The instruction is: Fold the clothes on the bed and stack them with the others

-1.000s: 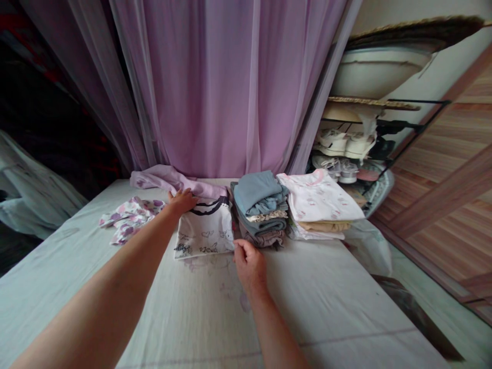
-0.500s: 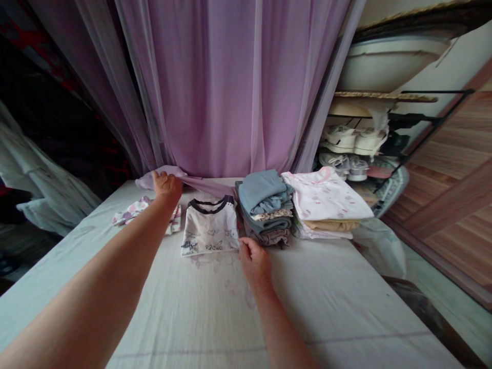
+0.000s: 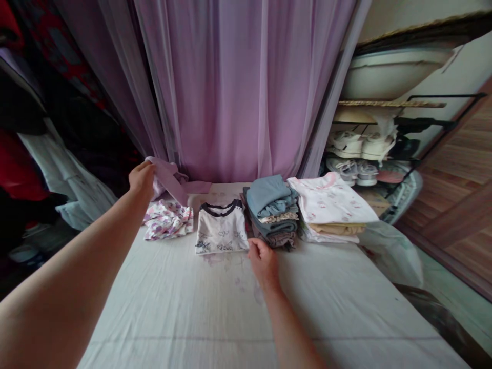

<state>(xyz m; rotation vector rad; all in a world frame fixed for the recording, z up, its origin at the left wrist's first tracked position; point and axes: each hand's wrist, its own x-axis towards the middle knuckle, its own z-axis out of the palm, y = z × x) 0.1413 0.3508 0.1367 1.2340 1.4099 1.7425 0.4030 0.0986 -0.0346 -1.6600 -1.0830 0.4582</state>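
Observation:
My left hand (image 3: 141, 178) is closed on a lilac garment (image 3: 173, 180) and holds its end lifted off the bed at the far left, the rest trailing down toward the curtain. My right hand (image 3: 263, 259) rests on the white sheet (image 3: 215, 302), fingers curled, touching the near right corner of a folded white T-shirt with a dark collar (image 3: 221, 232). A crumpled floral garment (image 3: 168, 220) lies left of the T-shirt, under the lifted lilac one.
Right of the T-shirt stand a stack of grey-blue folded clothes (image 3: 270, 208) and a stack topped by a white-pink garment (image 3: 331, 205). A purple curtain (image 3: 238, 87) hangs behind. A shoe rack (image 3: 365, 154) stands at the right, dark hanging clothes at the left.
My left hand left the T-shirt's collar, took hold of the lilac garment and has lifted it up and to the left. My right hand has stayed at the T-shirt's corner.

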